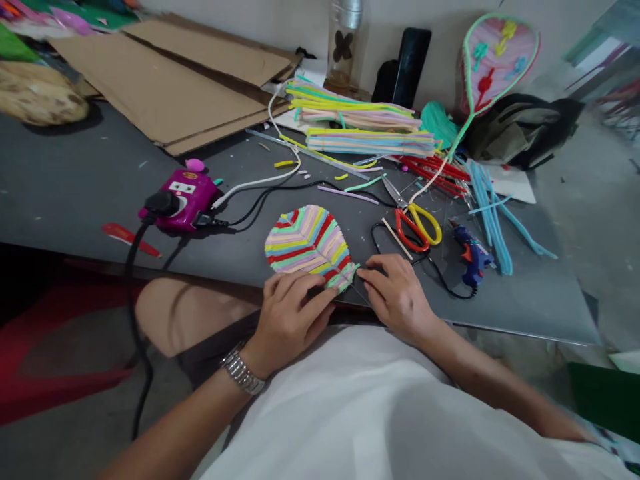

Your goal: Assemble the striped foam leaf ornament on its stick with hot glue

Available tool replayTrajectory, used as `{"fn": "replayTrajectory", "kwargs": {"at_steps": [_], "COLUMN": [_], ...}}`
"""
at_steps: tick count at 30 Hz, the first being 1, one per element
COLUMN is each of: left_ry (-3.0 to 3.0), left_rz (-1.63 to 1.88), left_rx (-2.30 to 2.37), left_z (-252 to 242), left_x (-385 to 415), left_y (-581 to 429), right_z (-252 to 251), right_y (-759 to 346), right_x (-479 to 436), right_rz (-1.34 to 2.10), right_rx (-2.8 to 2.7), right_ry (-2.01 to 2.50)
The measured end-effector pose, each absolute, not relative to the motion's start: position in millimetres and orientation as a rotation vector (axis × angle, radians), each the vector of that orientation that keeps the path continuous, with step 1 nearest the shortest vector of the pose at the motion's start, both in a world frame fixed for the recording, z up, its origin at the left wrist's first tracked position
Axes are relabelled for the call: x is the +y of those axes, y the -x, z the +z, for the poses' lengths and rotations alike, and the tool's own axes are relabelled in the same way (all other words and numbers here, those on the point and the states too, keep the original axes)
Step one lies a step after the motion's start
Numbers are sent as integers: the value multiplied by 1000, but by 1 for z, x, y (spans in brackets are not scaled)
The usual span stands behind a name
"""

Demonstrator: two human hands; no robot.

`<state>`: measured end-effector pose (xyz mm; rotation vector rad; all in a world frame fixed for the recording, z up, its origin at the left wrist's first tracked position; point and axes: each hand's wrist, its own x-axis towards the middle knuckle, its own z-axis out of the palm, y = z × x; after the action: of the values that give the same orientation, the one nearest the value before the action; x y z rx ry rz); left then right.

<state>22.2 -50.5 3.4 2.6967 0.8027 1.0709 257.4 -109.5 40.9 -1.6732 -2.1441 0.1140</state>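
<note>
A leaf-shaped piece made of striped coloured straws (309, 244) lies on the dark table (75, 187) near its front edge. My left hand (290, 317), with a metal watch on the wrist, rests with fingers stretched flat against the leaf's near tip. My right hand (397, 293) lies just right of that tip, fingers bent and pinched toward it; what they grip, if anything, is too small to see.
Red and yellow scissors (419, 227) and a blue glue gun (473, 253) lie right of the leaf. Bundles of coloured straws (367, 130) sit behind. A purple power strip (183, 200) is at left, cardboard sheets (175, 87) at the back, and a pink racket-shaped piece (497, 57) leans on the wall.
</note>
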Motion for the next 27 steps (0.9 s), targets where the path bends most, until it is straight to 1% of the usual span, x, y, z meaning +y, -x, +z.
{"fn": "replayTrajectory", "kwargs": {"at_steps": [6,11,16,27], "left_ry": [-2758,-2774,-2786,-2857], "left_rz": [929,908,891,810], "left_rx": [675,684,676,668], "left_z": [14,12,13,17], "left_x": [-37,-36,-37,-34], "left_y": [-36,-37,-36,-37], "right_z": [36,42,46,42], "right_y": [-257,-259,-263,-262], "right_x": [-98,-88,-82,-69], "right_rz": [96,83,146,194], "right_rx": [-2164,-2245,-2285,-2271], "right_ry": [1711,1713,1700,1701]}}
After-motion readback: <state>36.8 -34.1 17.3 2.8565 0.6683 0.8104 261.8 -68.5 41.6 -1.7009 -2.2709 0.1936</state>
